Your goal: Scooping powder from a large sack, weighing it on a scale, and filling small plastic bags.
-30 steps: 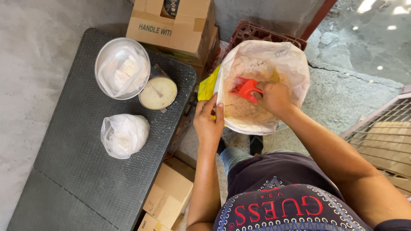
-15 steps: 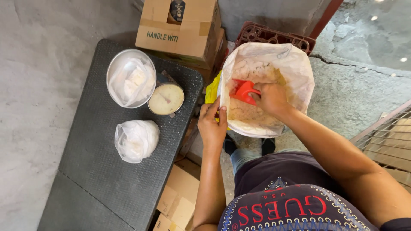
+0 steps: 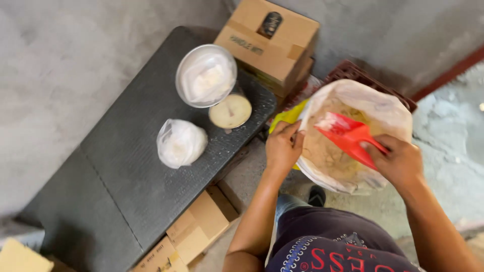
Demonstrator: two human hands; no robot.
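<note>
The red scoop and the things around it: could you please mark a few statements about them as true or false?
1. The right hand holds the red scoop over the white sack. True.
2. The left hand rests on the tied plastic bag. False: it grips the sack's rim.
3. The sack holds tan powder. True.
4. The dial scale stands on the cardboard box. False: it stands on the dark table.

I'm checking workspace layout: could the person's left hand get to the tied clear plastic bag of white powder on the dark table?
Probably yes. The left hand grips the rim of the white sack; the tied clear plastic bag lies on the dark table alongside, nothing between.
</note>
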